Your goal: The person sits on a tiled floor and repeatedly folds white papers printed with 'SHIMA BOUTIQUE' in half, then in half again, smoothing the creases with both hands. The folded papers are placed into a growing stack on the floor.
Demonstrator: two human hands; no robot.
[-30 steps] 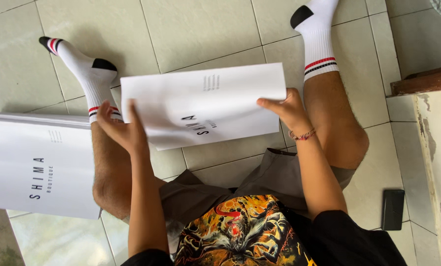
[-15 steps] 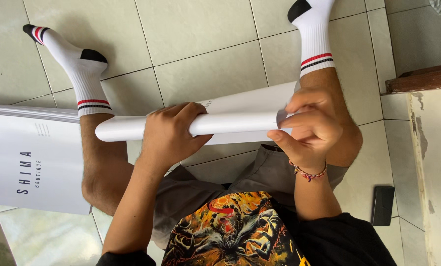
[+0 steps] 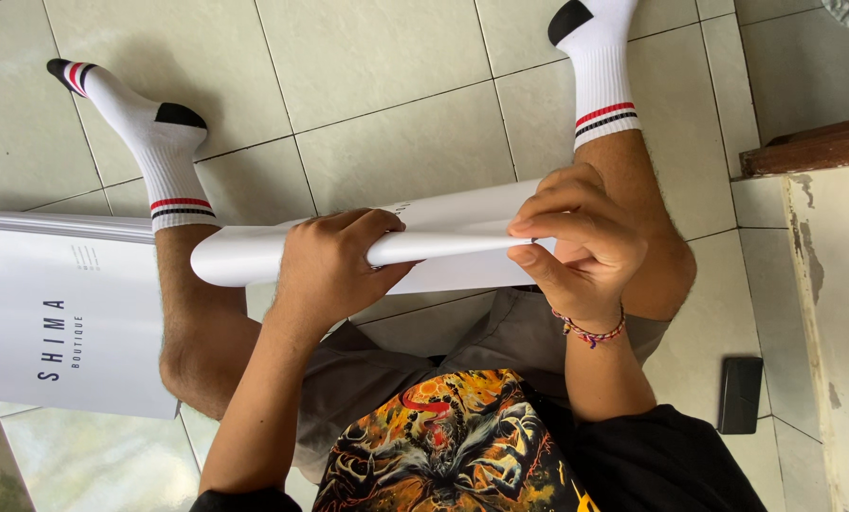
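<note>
Now | head view: left hand point(image 3: 334, 265) and right hand point(image 3: 576, 242) are gripping the white card sheet point(image 3: 443, 248), fingers closed around it | sheet, flat a second ago, is folding over above the lap | white printed stack point(image 3: 59, 313) lying beside the left leg.

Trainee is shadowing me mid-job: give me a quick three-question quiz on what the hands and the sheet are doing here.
1. True or false: the white sheet lies flat on the tiled floor.
2. Which wrist wears the braided bracelet? A left, B right.
3. What lies left of the legs?

Key:
1. False; the left hand and right hand hold it folded over.
2. B.
3. A stack of white sheets.
</note>
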